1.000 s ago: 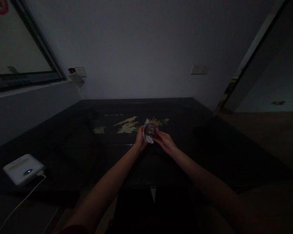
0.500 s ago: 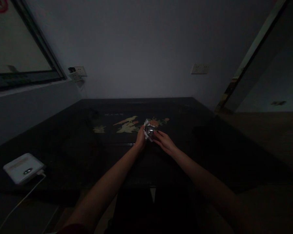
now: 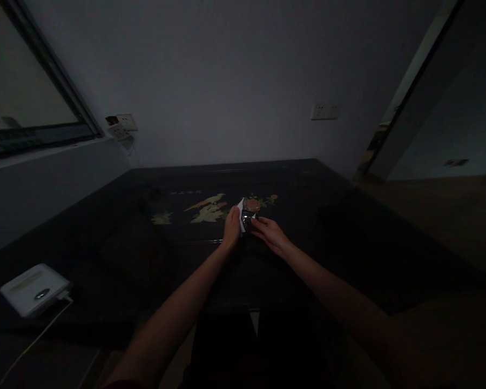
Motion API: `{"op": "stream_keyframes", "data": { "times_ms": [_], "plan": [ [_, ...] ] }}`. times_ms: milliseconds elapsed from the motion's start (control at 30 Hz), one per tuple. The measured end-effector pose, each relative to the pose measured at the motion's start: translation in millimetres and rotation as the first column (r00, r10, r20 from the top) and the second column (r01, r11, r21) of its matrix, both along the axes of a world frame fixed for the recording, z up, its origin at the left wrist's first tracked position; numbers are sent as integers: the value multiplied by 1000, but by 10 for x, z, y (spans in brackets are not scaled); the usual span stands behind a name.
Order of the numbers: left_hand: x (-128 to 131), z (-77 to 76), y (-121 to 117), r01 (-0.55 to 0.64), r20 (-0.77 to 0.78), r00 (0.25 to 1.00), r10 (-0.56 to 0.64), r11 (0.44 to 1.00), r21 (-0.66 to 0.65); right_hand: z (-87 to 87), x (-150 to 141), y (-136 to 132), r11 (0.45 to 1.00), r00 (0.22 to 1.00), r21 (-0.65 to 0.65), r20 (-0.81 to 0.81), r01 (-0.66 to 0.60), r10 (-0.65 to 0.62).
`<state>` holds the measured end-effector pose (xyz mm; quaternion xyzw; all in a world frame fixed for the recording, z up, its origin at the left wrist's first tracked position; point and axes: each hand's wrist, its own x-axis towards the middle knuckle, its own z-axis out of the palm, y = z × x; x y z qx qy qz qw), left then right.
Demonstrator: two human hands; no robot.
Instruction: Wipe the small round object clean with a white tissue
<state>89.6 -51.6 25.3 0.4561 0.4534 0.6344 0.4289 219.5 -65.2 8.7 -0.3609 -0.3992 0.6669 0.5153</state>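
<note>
The room is very dim. Both my hands meet over the middle of a dark table [image 3: 308,254] painted with birds and flowers. My left hand [image 3: 231,229] is closed on the white wrapping of a small shiny wrapped object [image 3: 246,215]. From the other side, my right hand [image 3: 268,235] pinches the same object with its fingertips. The object is held just above the tabletop; what is inside the wrapping I cannot make out.
A white device [image 3: 32,289] with a cable plugged in lies at the table's near left corner. A window frame [image 3: 44,129] and wall sockets [image 3: 121,125] are on the left, another socket [image 3: 324,111] is on the back wall, and a doorway [image 3: 409,102] stands at right.
The hands have drawn closer around the object and the white wrapping now shows less. The view has shifted slightly.
</note>
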Motion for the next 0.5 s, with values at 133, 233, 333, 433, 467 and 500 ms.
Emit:
{"op": "stream_keyframes", "data": {
  "times_ms": [133, 233, 333, 433, 467, 500],
  "plan": [
    [-9, 20, -38, 6, 48, 999, -7, 1000, 28, 6, -15, -29, 999, 999, 20, -27, -42, 42],
    [-16, -1, -43, 2, 107, 994, -7, 999, 40, 6, -30, -49, 999, 999, 7, -30, -45, 45],
    [-8, -9, -54, -1, 107, 994, -3, 999, 37, 5, -46, -63, 999, 999, -1, -33, -37, 37],
    [13, 6, -72, 2, 71, 997, -6, 999, 49, -1, -66, -68, 999, 998, 5, -39, -38, 38],
    [20, 11, -76, 8, 60, 998, -11, 998, 58, -4, -71, -68, 999, 999, 5, -42, -35, 35],
    [25, 14, -77, 14, 53, 998, -17, 998, 65, -5, -73, -66, 1000, 999, 5, -45, -30, 31]
  ]
}}
